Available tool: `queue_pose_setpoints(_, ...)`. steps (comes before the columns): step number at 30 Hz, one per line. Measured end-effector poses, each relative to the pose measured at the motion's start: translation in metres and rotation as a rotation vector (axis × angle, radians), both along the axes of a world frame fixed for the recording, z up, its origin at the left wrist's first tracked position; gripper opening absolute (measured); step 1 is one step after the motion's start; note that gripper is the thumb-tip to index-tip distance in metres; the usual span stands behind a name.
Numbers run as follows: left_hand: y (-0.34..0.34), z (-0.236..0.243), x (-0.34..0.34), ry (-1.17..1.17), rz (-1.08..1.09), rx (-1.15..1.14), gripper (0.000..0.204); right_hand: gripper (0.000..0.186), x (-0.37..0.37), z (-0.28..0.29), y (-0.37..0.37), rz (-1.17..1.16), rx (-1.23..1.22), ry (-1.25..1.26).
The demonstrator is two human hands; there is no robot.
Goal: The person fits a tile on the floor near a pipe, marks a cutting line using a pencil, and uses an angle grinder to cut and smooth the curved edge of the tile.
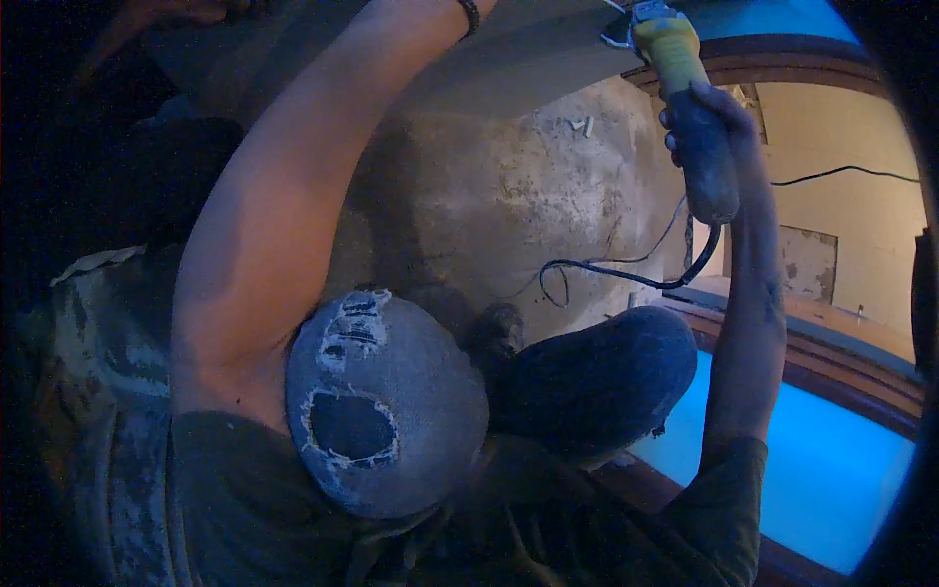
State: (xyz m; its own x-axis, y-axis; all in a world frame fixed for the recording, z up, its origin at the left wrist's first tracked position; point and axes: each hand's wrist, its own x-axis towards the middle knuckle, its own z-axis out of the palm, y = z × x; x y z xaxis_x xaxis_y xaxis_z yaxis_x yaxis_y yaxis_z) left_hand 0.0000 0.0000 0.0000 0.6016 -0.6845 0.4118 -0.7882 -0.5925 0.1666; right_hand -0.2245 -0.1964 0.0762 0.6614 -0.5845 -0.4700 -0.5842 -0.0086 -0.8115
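below the raised arms, a rough, mottled plaster floor (509,205) fills the middle of the view, pale and patchy, with a dim room around it. to the right a curved brown wooden frame (831,367) borders a bright blue glowing panel (822,470), and beyond it stands a cream wall (851,225) with a bare patch. the person crouches, 2 knees drawn up: the left knee (386,406) in torn, frayed grey denim, the right knee (597,377) in darker cloth. a black cable (626,274) loops across the floor and rises to the tool. the right hand (719,122), at the upper right, is wrapped fully around the dark handle of a yellow-bodied power tool (685,88), which points upward. the left hand is out of view past the top edge; only its wristband (470,14) shows.
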Motion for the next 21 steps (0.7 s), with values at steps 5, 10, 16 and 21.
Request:
queue_pose_setpoints(5, -0.004, 0.009, 0.008, -0.079, 0.000, -0.014, 0.020, 0.046, 0.003, -0.001, 0.000, -0.001, -0.001, -0.102)
queue_pose_setpoints(10, -0.003, -0.004, 0.005, -0.013, -0.004, 0.007, 0.020, 0.045, -0.002, -0.005, -0.002, 0.044, 0.087, -0.086)
queue_pose_setpoints(16, -0.005, 0.000, 0.011, -0.008, 0.019, 0.037, 0.020, 0.045, -0.004, -0.009, -0.005, 0.034, 0.143, -0.109)
queue_pose_setpoints(21, -0.002, -0.002, -0.004, -0.050, 0.017, -0.025, 0.021, 0.047, -0.011, -0.009, -0.006, 0.012, 0.134, -0.095)
